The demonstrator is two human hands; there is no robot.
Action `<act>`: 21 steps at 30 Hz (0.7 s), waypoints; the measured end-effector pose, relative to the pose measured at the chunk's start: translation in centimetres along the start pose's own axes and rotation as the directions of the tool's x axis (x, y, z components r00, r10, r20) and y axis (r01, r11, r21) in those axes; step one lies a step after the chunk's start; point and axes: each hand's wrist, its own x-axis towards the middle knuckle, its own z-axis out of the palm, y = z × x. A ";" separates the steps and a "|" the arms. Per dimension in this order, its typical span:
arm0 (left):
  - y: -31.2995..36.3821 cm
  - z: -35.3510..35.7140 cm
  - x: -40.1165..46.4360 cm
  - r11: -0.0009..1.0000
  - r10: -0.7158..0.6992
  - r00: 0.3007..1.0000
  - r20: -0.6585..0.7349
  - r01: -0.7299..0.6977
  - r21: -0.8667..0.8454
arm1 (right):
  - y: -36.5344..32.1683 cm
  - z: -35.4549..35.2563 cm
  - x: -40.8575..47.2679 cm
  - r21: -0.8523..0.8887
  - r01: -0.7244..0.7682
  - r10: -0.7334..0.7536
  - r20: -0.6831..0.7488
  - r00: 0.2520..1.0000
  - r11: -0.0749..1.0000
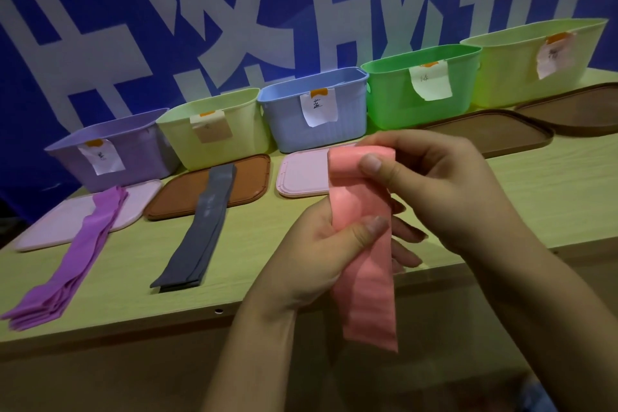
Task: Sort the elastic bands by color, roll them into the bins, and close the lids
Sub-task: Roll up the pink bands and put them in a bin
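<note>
Both of my hands hold a pink elastic band above the table's front edge. My right hand pinches its folded top end, and my left hand grips the band lower down; the rest hangs below the edge. Several purple bands lie stacked at the left, partly on a pale pink lid. Grey bands lie across a brown lid. Five open bins stand in a row at the back: purple bin, pale yellow bin, blue bin, green bin, large pale yellow bin.
A pink lid lies in front of the blue bin. Two brown lids lie at the right in front of the green and large yellow bins. Each bin carries a paper label. A blue banner with white characters hangs behind.
</note>
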 end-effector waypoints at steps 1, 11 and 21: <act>-0.1 0.1 0.0 1.000 0.010 1.000 -0.013 -0.010 0.025 | 0.0 0.0 -0.1 -0.049 0.025 -0.026 -0.009 1.000 0.998; -0.8 0.2 0.1 0.971 0.111 0.993 -0.036 -0.116 -0.207 | 1.1 0.8 -1.1 -0.220 0.224 -0.224 0.026 0.974 0.949; -0.7 1.4 0.2 1.000 0.005 0.930 -0.367 -0.007 -0.003 | 0.7 0.4 -1.4 0.007 0.063 -0.063 0.154 0.986 0.998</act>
